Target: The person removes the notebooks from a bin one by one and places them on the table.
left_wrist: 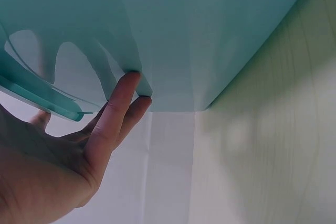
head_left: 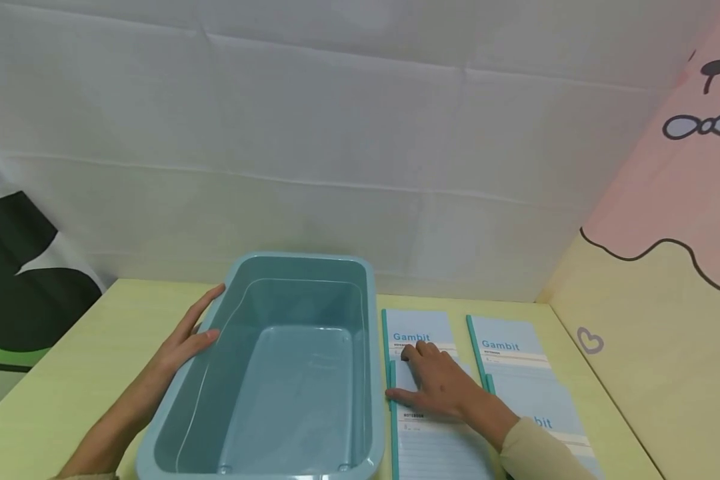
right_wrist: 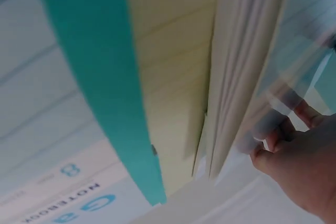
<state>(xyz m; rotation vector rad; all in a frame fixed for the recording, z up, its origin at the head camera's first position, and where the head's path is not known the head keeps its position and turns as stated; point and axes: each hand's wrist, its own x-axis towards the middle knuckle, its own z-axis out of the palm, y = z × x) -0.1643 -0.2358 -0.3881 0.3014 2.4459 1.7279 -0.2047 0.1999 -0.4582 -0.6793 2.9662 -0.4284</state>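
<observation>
A blue-green plastic basin (head_left: 300, 373) stands on the table. My left hand (head_left: 183, 343) is at its left rim, thumb and forefinger on the edge. In the left wrist view, fairly straight fingers (left_wrist: 113, 116) touch the basin's outer wall (left_wrist: 168, 35) below the rim. To the right of the basin, my right hand (head_left: 438, 383) rests over the top of a nearer notebook (head_left: 438, 447), thumb by its green spine. This notebook overlaps a farther notebook (head_left: 417, 323). The right wrist view shows fingers (right_wrist: 273, 140) against the glossy cover, above visible page edges.
Farther right lie another notebook (head_left: 510, 340) and a nearer one (head_left: 540, 407) overlapping it, both with green spines. A white cloth (head_left: 336, 133) hangs behind the pale yellow table (head_left: 42, 413). A printed pink and cream panel (head_left: 648, 333) borders the right side.
</observation>
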